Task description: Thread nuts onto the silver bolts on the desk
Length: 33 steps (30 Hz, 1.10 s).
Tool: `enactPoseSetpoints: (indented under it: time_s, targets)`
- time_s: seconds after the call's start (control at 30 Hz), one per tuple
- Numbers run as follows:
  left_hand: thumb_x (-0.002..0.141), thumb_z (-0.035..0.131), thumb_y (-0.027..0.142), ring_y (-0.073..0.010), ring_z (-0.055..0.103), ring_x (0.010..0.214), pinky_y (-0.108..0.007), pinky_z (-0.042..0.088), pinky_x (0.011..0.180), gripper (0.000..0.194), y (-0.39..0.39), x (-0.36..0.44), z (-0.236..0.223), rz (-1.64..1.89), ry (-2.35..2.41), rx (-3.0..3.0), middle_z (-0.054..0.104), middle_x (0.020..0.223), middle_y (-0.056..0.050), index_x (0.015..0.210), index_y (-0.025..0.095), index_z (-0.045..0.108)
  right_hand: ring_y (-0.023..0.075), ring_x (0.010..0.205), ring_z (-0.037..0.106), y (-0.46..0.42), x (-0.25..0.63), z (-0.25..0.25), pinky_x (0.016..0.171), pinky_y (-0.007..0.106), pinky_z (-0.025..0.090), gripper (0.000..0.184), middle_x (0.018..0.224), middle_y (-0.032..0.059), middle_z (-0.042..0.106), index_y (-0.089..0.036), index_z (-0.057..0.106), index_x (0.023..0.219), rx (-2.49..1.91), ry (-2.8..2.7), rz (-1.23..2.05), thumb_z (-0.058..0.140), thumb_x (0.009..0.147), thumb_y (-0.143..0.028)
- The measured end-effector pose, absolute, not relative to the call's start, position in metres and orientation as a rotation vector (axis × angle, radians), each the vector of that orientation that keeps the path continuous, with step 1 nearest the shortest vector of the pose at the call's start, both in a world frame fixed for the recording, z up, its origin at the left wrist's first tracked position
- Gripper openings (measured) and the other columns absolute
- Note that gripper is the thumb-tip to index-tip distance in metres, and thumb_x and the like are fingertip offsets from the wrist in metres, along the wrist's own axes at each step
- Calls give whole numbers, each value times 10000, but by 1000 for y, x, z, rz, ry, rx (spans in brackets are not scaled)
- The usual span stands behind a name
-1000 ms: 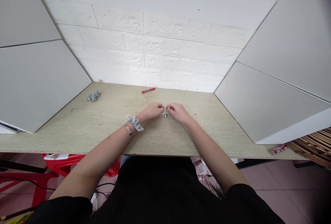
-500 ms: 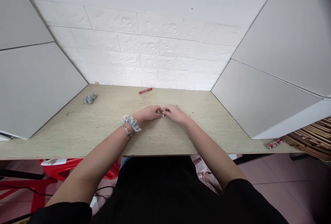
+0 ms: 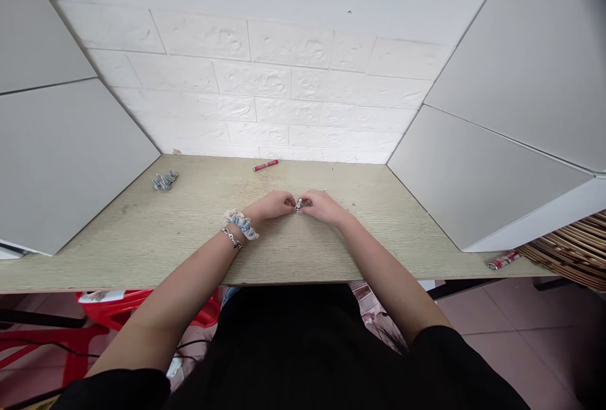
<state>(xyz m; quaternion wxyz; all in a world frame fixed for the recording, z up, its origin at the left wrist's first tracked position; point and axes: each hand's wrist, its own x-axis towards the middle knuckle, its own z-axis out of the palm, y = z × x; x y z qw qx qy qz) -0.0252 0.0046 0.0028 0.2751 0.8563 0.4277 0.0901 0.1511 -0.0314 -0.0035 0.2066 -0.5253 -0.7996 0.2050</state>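
Observation:
Just above the table [image 3: 189,233], a small silver bolt [image 3: 299,205] stands upright between my fingertips. A wider metal part shows around its lower end, too small to make out well. My left hand [image 3: 274,205] pinches the bolt from the left, fingers curled. From the right, my right hand [image 3: 320,206] grips it with thumb and fingers, covering part of it. On the table's far left lies a cluster of several similar silver bolts [image 3: 164,180], apart from both hands.
A red marker-like tube [image 3: 266,165] lies near the white brick-patterned wall [image 3: 272,110]. Grey panels [image 3: 85,163] close in both sides. Another red tube [image 3: 503,260] lies at the front right beside a wicker basket [image 3: 572,252]. Below the table edge is a red plastic stool [image 3: 111,315].
My fingers have shifted slightly around the bolt, and more of its shaft shows between them. The cluster of bolts and the red tubes stay in place.

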Motion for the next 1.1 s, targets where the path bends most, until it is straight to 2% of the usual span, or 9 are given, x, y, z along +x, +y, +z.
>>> enactPoseSetpoints:
  time_s: [0.3,0.6,1.1]
  targets:
    - [692,527,436,-185,566,757,-255,367,626,293,4,-26,5,232,1144,2314,652,810,-35,805,184,625,144,796,530,-31,148,-5,678,251,363,104,844,36,616,-174,649,802,-1477,-2264,498,587,777,-254]
    - [687,516,430,-191,572,767,-256,371,623,305,6,-25,3,223,1154,2293,658,823,-41,819,184,639,135,762,520,-32,146,-4,644,241,355,124,818,24,608,-185,644,800,-1484,-2250,505,550,793,-266]
    - [631,606,395,-191,574,773,-253,383,633,302,3,-29,15,174,1212,2242,662,837,-35,842,180,629,142,795,517,-30,147,-6,683,248,357,124,862,41,596,-162,645,814,-1490,-2266,506,605,743,-256]
